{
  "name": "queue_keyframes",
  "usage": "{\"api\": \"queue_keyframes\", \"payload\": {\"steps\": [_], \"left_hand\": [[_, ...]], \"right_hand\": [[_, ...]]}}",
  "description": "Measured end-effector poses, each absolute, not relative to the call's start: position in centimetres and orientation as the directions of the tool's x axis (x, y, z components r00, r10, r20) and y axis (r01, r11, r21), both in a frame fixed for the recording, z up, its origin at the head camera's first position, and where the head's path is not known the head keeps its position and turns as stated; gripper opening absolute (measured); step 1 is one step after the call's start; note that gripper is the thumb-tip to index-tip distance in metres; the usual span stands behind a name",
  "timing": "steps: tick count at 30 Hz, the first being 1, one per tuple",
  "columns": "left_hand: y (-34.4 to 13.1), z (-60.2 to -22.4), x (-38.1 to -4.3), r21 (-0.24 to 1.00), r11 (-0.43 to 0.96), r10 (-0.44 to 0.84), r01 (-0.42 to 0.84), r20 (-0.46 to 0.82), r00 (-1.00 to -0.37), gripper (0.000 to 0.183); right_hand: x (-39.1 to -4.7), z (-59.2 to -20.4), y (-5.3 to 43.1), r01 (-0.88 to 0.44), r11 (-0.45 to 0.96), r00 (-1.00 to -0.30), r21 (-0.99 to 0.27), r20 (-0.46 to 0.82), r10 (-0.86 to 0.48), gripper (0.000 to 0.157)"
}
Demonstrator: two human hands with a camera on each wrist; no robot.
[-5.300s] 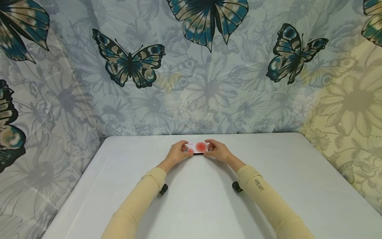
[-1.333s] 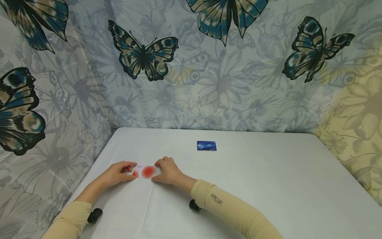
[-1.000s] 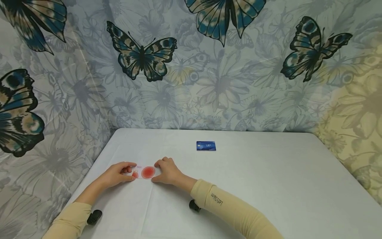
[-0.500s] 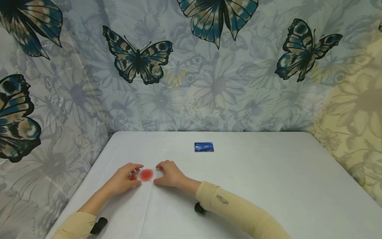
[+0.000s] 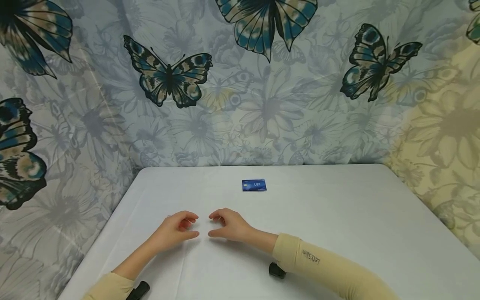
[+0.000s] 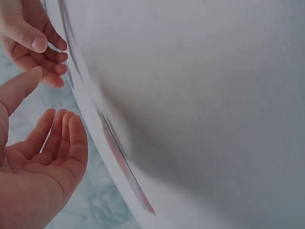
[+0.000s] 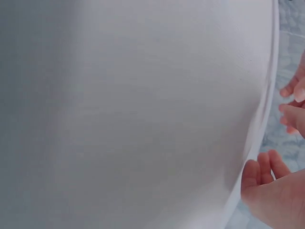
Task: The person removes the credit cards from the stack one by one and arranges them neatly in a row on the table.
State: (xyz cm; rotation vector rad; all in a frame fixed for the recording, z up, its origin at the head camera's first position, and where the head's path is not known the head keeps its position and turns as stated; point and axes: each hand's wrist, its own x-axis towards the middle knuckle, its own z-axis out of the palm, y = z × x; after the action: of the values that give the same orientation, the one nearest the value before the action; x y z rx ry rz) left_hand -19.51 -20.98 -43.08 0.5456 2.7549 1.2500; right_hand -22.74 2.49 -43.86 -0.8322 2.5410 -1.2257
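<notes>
Both hands hover close over the white table, facing each other with a small gap between the fingertips. My left hand [image 5: 175, 230] has its fingers relaxed and holds nothing. My right hand [image 5: 233, 226] is likewise loosely curved, thumb apart from the fingers, nothing in it. In the left wrist view a white card with red print [image 6: 125, 167] lies flat on the table beside the left hand; the head view has it almost wholly hidden behind that hand. Farther back, a blue card marked VIP [image 5: 254, 185] rests near the table's far edge.
A white cloth covers the table [image 5: 318, 208]. Behind it hangs a flowered curtain [image 5: 262, 125] with large butterflies, which also runs down both sides. A small black camera [image 5: 276, 271] sits at the right wrist, and another [image 5: 138, 290] at the left.
The red-circled card, earlier gripped by both hands at the back, was brought to the left, uncovering the blue card. Both hands have since let it go and moved rightward.
</notes>
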Motion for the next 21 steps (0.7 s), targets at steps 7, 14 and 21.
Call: {"api": "queue_keyframes", "payload": {"steps": [7, 14, 21], "left_hand": [[-17.9, -43.2, -18.9, 0.802, 0.534, 0.368, 0.267, 0.064, -0.928, 0.041], [-14.9, -43.2, -18.7, 0.828, 0.512, 0.366, 0.231, 0.034, -0.93, 0.045], [-12.5, -43.1, -19.0, 0.826, 0.48, 0.417, 0.297, 0.083, -0.905, 0.044]], "right_hand": [[-22.3, -43.7, 5.8, -0.354, 0.493, -0.842, -0.795, 0.042, -0.538, 0.044], [-21.8, -43.7, 8.4, -0.31, 0.485, -0.865, -0.818, 0.031, -0.501, 0.045], [-21.0, -43.9, 10.3, -0.28, 0.471, -0.874, -0.837, 0.018, -0.486, 0.044]]}}
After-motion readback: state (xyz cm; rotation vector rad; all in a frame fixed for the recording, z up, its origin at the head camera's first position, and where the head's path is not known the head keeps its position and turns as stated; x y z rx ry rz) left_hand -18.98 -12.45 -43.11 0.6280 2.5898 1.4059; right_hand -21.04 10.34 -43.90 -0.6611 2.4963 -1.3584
